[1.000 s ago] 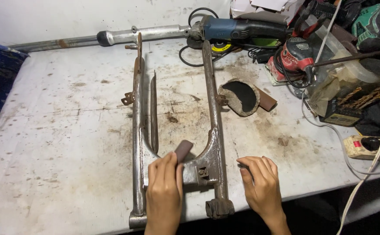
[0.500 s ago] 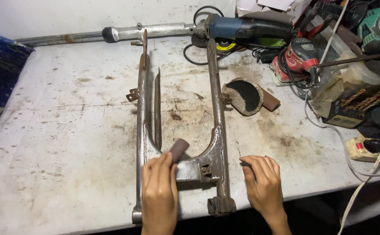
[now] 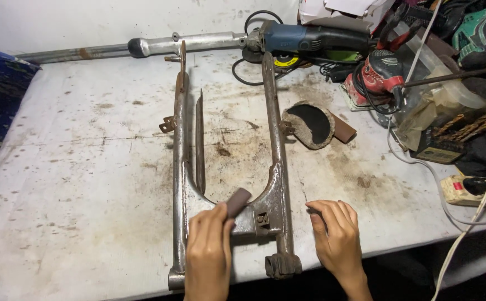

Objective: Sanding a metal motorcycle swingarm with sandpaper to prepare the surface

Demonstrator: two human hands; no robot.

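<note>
sandpaper (image 3: 237, 202) on swingarm (image 3: 276, 167) — left hand (image 3: 209, 245)

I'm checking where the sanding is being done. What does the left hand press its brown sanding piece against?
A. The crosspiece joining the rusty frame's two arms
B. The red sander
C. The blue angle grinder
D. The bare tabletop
A: the left hand holds the sanding piece on the crosspiece of the frame, while the right hand rests on the table beside it.
</note>
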